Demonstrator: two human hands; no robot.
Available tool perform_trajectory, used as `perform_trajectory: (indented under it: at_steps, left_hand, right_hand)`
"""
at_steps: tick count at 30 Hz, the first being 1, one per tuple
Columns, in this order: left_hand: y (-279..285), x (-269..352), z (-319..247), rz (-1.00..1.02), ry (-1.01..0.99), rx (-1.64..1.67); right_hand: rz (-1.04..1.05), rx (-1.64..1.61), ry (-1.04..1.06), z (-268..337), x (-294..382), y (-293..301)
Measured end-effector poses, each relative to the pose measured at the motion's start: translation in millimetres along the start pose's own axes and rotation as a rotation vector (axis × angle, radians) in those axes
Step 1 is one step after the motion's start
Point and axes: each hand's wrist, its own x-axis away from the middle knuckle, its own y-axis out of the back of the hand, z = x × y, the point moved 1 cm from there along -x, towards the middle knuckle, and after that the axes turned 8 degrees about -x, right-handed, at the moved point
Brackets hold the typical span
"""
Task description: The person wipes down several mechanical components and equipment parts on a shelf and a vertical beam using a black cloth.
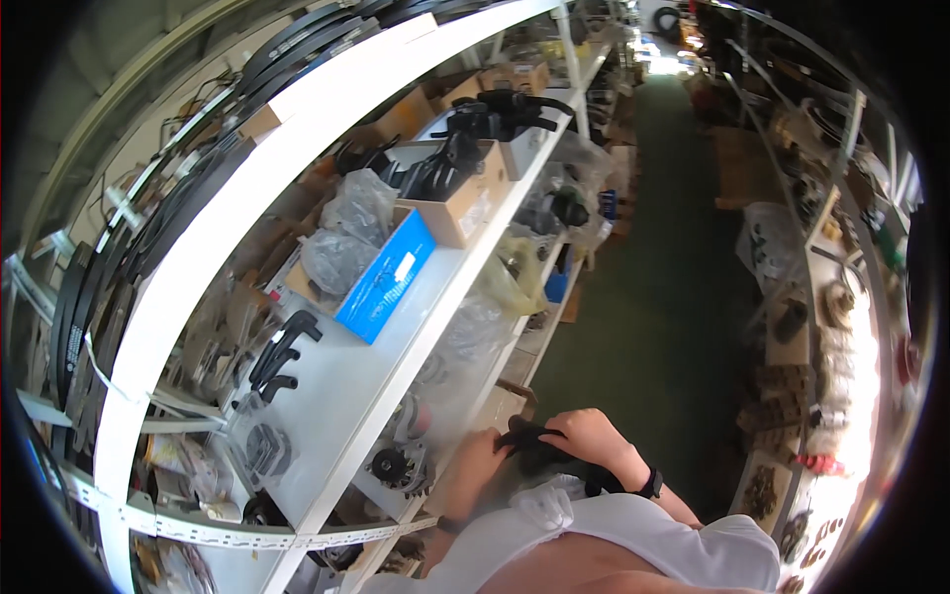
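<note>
In front of my body, at the lower middle, a dark, crumpled item (pixel 528 439) is held up between both hands; it looks like soft fabric or plastic, but which one I cannot tell. My left hand (pixel 481 454) pinches its left edge beside the shelving. The right edge is gripped by the fingers of my right hand (pixel 590 431), with a dark band (pixel 653 482) on that wrist. More dark material hangs below, partly hidden by a knotted white shirt (pixel 549 505). Left of my left hand, an alternator (pixel 397 464) sits on a lower shelf.
A white metal shelf (pixel 356 379) carries black molded hoses (pixel 282 356), a blue-fronted box (pixel 390 275) of bagged parts and a cardboard box (pixel 460 197) of black parts. Belts (pixel 78 327) hang higher up. A green-floored aisle (pixel 653 223) runs ahead, with loaded shelving (pixel 824 297) along its right.
</note>
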Motion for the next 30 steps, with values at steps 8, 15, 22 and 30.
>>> perform_trajectory:
  at_steps: [8,15,22,30]
  left_hand:
    - [-17.0,-56.9,-48.6,-0.198,-0.017,0.009]
    - [-4.6,-74.9,-86.8,-0.239,0.097,-0.009]
    - [-20.4,-67.0,-87.0,-0.302,0.186,-0.031]
    - [-2.2,-79.7,-85.2,-0.404,0.147,0.036]
  right_hand:
    - [-0.033,0.020,0.062,-31.0,-31.1,61.2]
    - [-0.048,-0.028,0.044,-62.5,-35.4,79.9]
    - [0.023,-0.051,0.096,-71.9,-39.2,84.4]
    - [0.024,-0.039,0.112,-58.7,-44.4,72.9]
